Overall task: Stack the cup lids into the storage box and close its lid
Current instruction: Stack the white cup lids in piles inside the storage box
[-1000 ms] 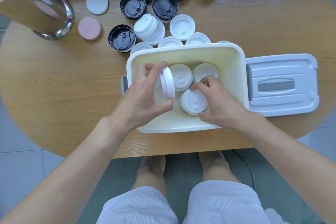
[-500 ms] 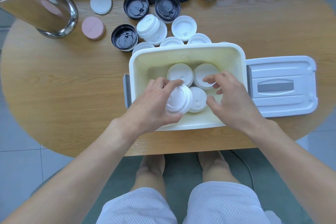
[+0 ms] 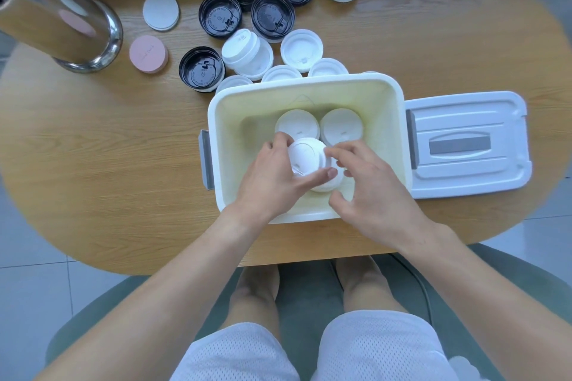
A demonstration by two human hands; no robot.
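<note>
Since half a second earlier, the left hand had carried its white lid rightward and set it atop the near-right stack inside the storage box, and the right hand had closed in to meet it. Left fingers and thumb were curled round the lid's rim, gripping it; the right hand's fingertips touched the lid's right edge with the fingers loosely bent (whether they truly pinched it could not be told).

Just beyond the grip, two more white lids sat side by side on the box floor: one at the far left and one at the far right. To the right of the hands, outside the box, the box lid lay flat on the wooden table.

Farther past the box, loose white lids crowded against its far wall, with black lids behind them. Well off to the left stood a metal tumbler, beside a pink disc and a white disc.
</note>
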